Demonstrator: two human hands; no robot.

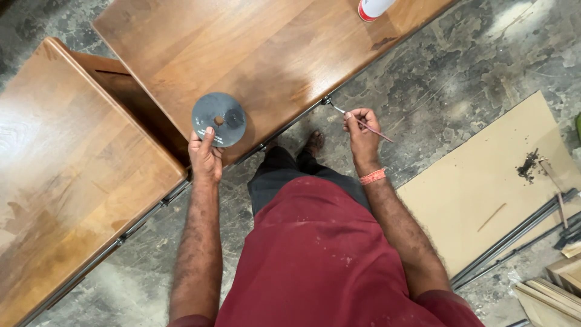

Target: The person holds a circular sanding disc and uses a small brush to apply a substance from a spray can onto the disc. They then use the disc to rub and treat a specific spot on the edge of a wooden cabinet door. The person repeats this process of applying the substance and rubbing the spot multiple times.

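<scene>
I see the left hand [206, 158], left of the frame's centre, gripping a grey disc [219, 118] by its lower edge, thumb pressed on its face, over the near edge of the upper wooden tabletop [254, 48]. Right of centre, the right hand [362, 130] pinches a thin brush [360, 120], its tip touching that tabletop's metal edge. 1 white can [373, 8] stands at the top.

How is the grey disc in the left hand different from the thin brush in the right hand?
The disc is flat, round and grey with a centre hole; the brush is long, thin and reddish. The left hand holds the disc by its lower edge; the right hand pinches the brush mid-handle. Both are held beside the wooden tabletop.
</scene>
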